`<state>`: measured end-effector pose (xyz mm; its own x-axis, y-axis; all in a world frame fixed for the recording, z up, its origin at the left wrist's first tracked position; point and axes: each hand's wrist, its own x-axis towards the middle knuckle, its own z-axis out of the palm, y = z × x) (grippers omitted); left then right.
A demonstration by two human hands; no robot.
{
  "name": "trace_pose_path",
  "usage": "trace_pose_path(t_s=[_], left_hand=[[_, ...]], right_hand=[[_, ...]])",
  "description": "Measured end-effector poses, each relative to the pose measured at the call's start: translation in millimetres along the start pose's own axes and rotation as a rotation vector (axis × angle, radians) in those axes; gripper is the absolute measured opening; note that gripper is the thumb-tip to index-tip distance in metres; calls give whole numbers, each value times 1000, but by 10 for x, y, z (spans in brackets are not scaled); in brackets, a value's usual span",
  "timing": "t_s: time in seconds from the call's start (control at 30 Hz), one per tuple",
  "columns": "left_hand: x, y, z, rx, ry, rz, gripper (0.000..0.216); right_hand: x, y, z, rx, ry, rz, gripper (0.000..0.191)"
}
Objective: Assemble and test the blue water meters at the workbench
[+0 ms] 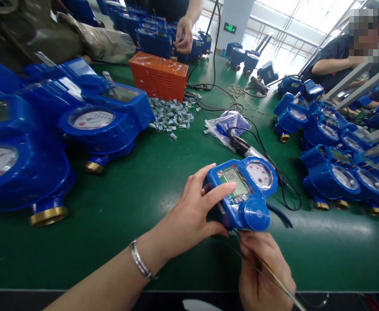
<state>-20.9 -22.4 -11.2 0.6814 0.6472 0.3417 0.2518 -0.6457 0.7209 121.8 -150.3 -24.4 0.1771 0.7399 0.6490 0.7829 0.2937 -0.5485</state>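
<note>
A blue water meter (238, 211), with a small lit-up digital display and a round white dial, is tilted above the green bench. My left hand (192, 203) wraps its left side, the index finger lying over the display and the thumb under the near edge. Close below the meter, my right hand (263, 268) has its fingers pinched together. A long, thin brass-coloured strand (282, 285) runs past those fingers toward the bottom right; its exact kind is unclear. The pinched fingertips are partly hidden by the meter.
Blue meters (95, 125) crowd the left, and more meters (341, 177) stand in rows at right. Behind are an orange box (159, 77), a pile of small clear-and-metal parts (170, 114), a plastic bag (228, 125) and a corded tool (252, 151). A co-worker's hand (184, 36) is at the back.
</note>
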Motion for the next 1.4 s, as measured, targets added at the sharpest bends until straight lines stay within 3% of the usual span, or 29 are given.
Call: trace_pose_path(t_s=[0.23, 0.4, 0.67, 0.87, 1.07, 1.13, 1.27, 1.4], left_hand=[[4, 9, -3, 45, -9, 1, 83], [51, -3, -39, 83, -5, 13, 81], [72, -3, -46, 105, 7, 7, 79], [72, -42, -33, 106, 34, 23, 81], [70, -51, -25, 94, 69, -6, 88], [69, -36, -23, 91, 66, -9, 86], [61, -3, -8, 110, 18, 40, 75], [50, -3, 36, 132, 76, 41, 81]], right_hand=[[104, -59, -47, -133, -73, -13, 18], [197, -107, -29, -130, -19, 31, 13], [100, -6, -23, -1, -69, 384, 21], [128, 8, 12, 213, -28, 645, 26], [103, 48, 69, 525, -32, 790, 22], [52, 43, 89, 518, 5, 740, 18], [-30, 2, 51, 196, 82, 416, 13], [-32, -24, -14, 85, 53, 180, 30]])
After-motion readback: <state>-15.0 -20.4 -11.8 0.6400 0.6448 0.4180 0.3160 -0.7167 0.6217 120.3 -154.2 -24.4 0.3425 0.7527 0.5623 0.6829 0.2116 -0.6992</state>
